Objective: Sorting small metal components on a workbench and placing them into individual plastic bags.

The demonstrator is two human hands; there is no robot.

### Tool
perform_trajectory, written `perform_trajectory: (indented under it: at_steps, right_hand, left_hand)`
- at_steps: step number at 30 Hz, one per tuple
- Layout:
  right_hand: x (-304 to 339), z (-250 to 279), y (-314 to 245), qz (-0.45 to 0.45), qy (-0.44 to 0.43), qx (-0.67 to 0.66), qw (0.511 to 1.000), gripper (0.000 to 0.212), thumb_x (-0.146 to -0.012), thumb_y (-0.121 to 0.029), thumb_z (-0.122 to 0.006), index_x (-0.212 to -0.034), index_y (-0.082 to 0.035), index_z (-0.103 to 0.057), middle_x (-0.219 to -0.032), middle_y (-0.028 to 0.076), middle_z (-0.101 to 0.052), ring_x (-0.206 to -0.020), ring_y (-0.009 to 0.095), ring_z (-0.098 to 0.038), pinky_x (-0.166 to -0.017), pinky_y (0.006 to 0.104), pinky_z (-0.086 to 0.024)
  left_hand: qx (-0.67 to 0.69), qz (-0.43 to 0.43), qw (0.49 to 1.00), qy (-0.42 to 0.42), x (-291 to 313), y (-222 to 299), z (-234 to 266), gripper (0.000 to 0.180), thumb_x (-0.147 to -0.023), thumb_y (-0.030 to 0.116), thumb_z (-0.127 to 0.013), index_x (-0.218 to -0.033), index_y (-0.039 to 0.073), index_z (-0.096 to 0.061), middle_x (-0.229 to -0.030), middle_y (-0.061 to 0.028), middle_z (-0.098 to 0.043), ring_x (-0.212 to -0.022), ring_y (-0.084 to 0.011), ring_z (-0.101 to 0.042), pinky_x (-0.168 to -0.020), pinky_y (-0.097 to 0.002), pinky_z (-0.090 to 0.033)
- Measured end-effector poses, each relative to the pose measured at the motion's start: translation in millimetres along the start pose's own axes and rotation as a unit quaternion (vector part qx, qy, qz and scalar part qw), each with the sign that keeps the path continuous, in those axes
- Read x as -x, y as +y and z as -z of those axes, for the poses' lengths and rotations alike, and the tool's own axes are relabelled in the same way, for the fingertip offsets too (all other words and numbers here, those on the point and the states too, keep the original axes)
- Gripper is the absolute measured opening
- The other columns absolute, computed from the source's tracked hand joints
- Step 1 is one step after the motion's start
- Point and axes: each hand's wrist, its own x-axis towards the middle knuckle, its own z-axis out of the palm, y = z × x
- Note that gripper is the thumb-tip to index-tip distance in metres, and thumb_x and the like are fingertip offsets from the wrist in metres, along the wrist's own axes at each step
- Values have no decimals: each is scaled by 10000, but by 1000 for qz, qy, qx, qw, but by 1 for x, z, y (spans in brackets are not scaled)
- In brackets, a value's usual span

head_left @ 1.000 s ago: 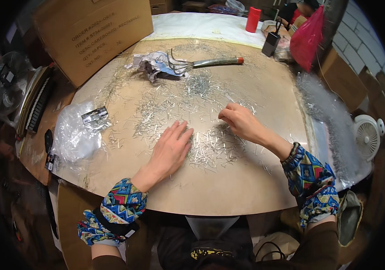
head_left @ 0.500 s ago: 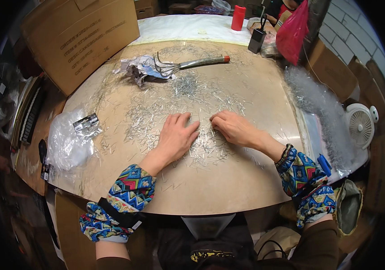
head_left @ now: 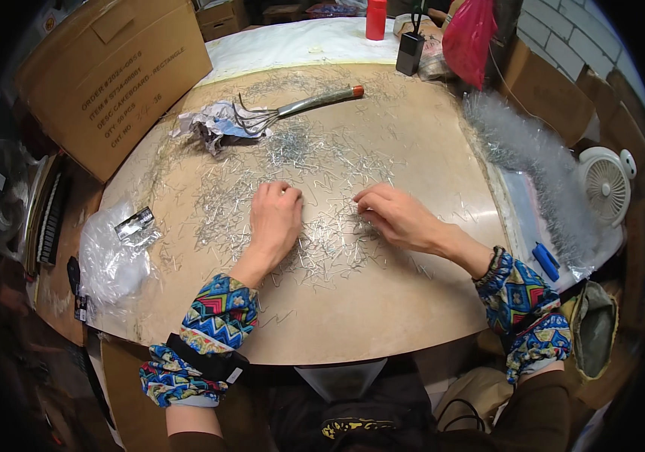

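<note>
Small, thin silver wire hooks (head_left: 325, 245) lie scattered across a tan tabletop (head_left: 353, 316), thickest between and around my hands. Over the left side of this spread, my left hand (head_left: 276, 218) is palm down with its fingers curled and their tips turned under. Opposite it, my right hand (head_left: 394, 217) has its fingers bent together above the right edge of the hooks, the thumb close beneath. Whatever either hand pinches is too small or hidden to make out. A denser heap of hooks (head_left: 291, 145) sits farther back.
Behind the heap lie a clawed hand rake (head_left: 315, 102) and crumpled paper (head_left: 206, 135). A clear plastic bag (head_left: 115, 260) is at left, below a large carton (head_left: 123, 83). Silver tinsel (head_left: 530, 162), a white fan (head_left: 603, 187) and a blue clip-like item (head_left: 545, 261) are at right.
My left hand has drawn away from the right one, and its fingers have curled under. The right hand stays over the right side of the hooks. The whole view has shifted slightly.
</note>
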Motion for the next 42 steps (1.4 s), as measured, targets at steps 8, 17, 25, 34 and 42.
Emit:
perform_trajectory:
  at_steps: [8,17,25,34,42]
  right_hand:
    - [16,36,8,-46,70,-8,996,129,-856,17,-584,-980,-10,-563,-994,146,-617,-964,327,-592,-828,389,-484]
    - [41,81,4,-158,142,-34,977,103,-910,-50,-583,-987,5,-622,-907,144,-643,-817,247,-623,-729,335,-490]
    - [55,42,-6,-255,166,-242,921,133,-908,-105,-620,-990,-2,-639,-830,42,-653,-728,124,-619,-655,264,-508]
    - [4,-68,-94,-285,0,-540,792,168,-929,-125,-615,-1025,13,-623,-841,61,-659,-749,113,-650,-675,257,-522]
    - [-39,-42,2,-31,48,8,998,106,-853,-139,-615,-917,-68,-662,-885,123,-621,-913,321,-587,-784,412,-489]
  left_hand:
    - [60,149,987,0,-20,29,-12,151,-812,165,-677,-872,27,-668,-1068,-133,-549,-1056,-307,-473,-919,-424,-384]
    - [33,109,993,-19,-17,22,-30,149,-828,141,-642,-892,8,-626,-1100,-143,-523,-1093,-332,-432,-940,-466,-342]
    - [518,322,789,-76,6,38,31,183,-946,183,-597,-945,0,-600,-817,-26,-594,-668,-98,-565,-594,-223,-447]
    - [700,386,600,-31,93,84,75,250,-941,155,-618,-1098,-38,-638,-998,-110,-678,-873,-150,-640,-767,-296,-537]
    - [659,454,599,-9,138,59,95,200,-944,148,-610,-1055,-17,-631,-888,-92,-670,-797,-176,-656,-729,-292,-550]
